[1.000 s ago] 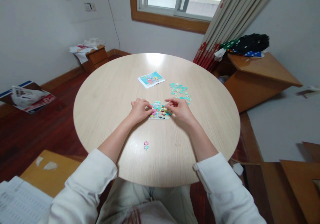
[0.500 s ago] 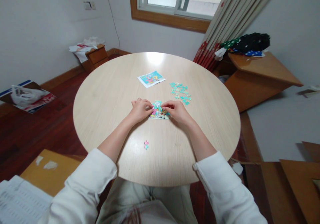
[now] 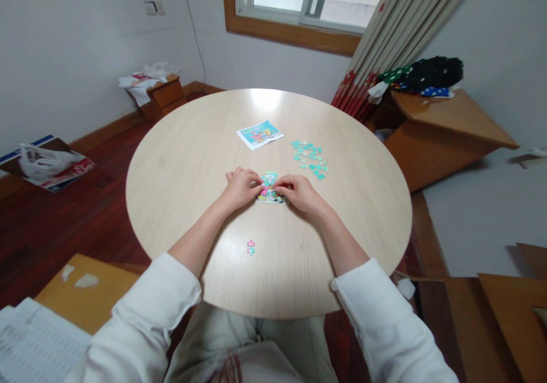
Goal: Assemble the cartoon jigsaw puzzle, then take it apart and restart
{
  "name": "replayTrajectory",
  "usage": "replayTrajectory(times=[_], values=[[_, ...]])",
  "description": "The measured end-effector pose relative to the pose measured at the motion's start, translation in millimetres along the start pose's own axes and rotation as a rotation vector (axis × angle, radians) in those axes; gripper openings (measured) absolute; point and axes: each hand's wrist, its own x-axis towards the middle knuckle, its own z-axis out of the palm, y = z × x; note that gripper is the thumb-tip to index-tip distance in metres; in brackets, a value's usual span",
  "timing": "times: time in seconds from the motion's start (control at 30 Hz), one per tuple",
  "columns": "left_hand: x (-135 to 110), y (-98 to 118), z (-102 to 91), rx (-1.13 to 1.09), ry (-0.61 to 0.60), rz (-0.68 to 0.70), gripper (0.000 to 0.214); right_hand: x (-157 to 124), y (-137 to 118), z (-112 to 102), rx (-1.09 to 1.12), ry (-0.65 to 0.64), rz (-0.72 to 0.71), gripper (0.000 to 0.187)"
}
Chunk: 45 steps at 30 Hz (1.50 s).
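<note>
A partly joined jigsaw puzzle (image 3: 269, 194) with a colourful cartoon print lies flat on the round table, between my two hands. My left hand (image 3: 243, 190) is closed at its left side, thumb and fingertips pinched at the edge. From the right, my right hand (image 3: 300, 192) pinches at the puzzle's right part, its fingers covering some of the print. Whether a single loose piece sits in that pinch is too small to tell. Nearer to me lies a small pink and teal pair of puzzle pieces (image 3: 250, 247), apart from both hands.
Loose teal puzzle pieces (image 3: 310, 158) are spread beyond my right hand. A printed picture sheet (image 3: 260, 134) lies farther back on the pale round table (image 3: 179, 143). A wooden cabinet (image 3: 448, 121) with cloths on top stands at the right.
My right hand has shifted slightly left and down over the puzzle. The left hand stays at the puzzle's left side, and the loose pieces lie as before.
</note>
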Motion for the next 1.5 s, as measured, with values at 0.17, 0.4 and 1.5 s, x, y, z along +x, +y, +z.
replayTrajectory(times=[0.17, 0.4, 1.5], values=[[-0.3, 2.0, -1.6, -0.002, -0.012, -0.009, 0.016, -0.3, 0.2, 0.4, -0.001, -0.009, -0.010, 0.015], [0.3, 0.5, -0.4, 0.004, -0.022, -0.012, 0.016, 0.7, 1.5, 0.0, -0.047, 0.007, -0.013, 0.013], [9.3, -11.4, -22.5, -0.021, 0.320, -0.371, 0.031, -1.0, -5.5, -4.0, -0.187, 0.232, -0.049, 0.012]])
